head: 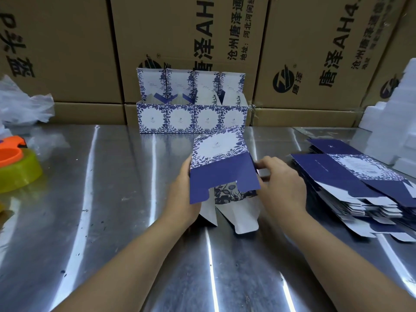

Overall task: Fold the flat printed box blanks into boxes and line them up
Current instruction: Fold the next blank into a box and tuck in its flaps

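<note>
A half-folded box, white with blue flower print and a plain dark-blue flap, is held above the steel table in the middle. My left hand grips its left side; my right hand holds its right side, fingers curled on the edge. White bottom flaps hang loose below toward me. Behind it, several folded boxes stand in a row with lids up, against the cartons. A stack of flat blanks lies at the right.
Large brown cartons wall off the back. White foam pieces pile up at the far right. At the left edge sit a yellow-green bowl with an orange item and crumpled clear plastic.
</note>
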